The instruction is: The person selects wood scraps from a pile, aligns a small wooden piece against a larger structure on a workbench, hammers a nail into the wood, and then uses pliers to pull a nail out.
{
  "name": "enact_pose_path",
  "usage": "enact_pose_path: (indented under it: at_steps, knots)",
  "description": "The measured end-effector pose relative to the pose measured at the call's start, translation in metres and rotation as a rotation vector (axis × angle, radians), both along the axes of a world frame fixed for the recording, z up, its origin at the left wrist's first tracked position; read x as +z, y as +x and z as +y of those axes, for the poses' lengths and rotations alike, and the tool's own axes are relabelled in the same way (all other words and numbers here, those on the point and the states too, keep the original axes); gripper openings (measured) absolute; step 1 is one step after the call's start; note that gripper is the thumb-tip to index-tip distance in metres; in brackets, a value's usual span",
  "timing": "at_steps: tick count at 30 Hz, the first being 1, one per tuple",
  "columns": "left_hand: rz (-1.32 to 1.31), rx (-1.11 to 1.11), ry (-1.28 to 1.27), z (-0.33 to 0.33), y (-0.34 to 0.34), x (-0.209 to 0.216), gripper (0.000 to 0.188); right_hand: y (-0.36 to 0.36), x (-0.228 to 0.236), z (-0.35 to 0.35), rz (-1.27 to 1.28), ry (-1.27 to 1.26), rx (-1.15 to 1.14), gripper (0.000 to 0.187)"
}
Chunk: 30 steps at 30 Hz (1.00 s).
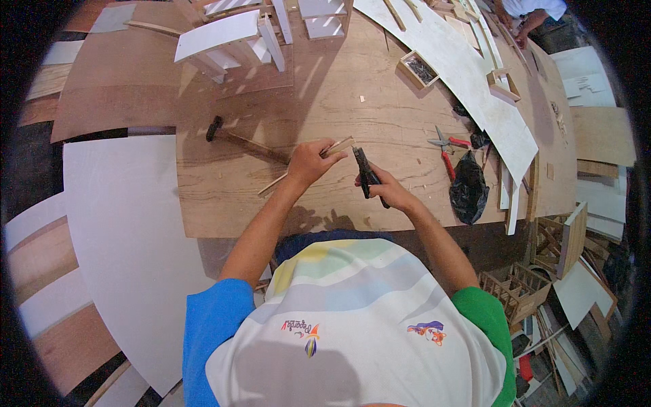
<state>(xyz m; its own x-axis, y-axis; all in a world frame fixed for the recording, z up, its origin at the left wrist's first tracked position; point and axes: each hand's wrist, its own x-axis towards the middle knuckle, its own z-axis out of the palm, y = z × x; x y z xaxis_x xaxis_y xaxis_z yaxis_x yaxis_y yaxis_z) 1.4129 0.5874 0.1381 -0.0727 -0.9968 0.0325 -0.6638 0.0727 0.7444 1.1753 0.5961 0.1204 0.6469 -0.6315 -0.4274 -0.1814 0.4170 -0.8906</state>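
Note:
Over the table's near middle, my left hand (313, 161) pinches a thin wooden strip (344, 144) whose end points right. Another thin length of wood (272, 184) shows below that wrist; whether it is the same piece is hidden. My right hand (392, 190) is closed around black pliers (365, 172), their jaws close beside the strip's end. I cannot tell if they touch it. Left of my left hand lies a hammer (258, 147) with a wooden handle and dark head. Red-handled snips (447, 152) lie open to the right of my right hand.
A black plastic bag (469, 188) sits by the snips. A small wooden box of nails (419, 70) stands near a long white panel (468, 88). White-topped wooden furniture (224, 39) is at the far left. A co-worker's hand (522, 39) shows at the far right.

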Motion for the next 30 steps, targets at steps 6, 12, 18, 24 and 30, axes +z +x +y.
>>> enact_pose_path:
  at_steps: [6,12,18,24,30]
  knots:
    - [-0.041,-0.028,0.064,-0.002,0.0,0.006,0.042,0.0,0.006,-0.003,-0.025,0.045,-0.023,0.054]
    - [-0.033,-0.033,0.069,-0.005,-0.003,0.004,0.041,0.003,0.012,-0.008,0.027,0.019,-0.001,0.056]
    - [-0.044,-0.03,0.063,-0.006,-0.004,-0.001,0.039,0.003,0.016,-0.011,0.014,0.014,-0.036,0.05]
    - [-0.098,-0.046,0.038,-0.008,-0.003,-0.004,0.038,0.002,0.008,-0.011,0.068,0.014,-0.027,0.042]
    - [-0.115,-0.047,0.012,-0.005,-0.005,-0.005,0.039,0.005,0.008,-0.009,0.123,0.068,-0.031,0.031]
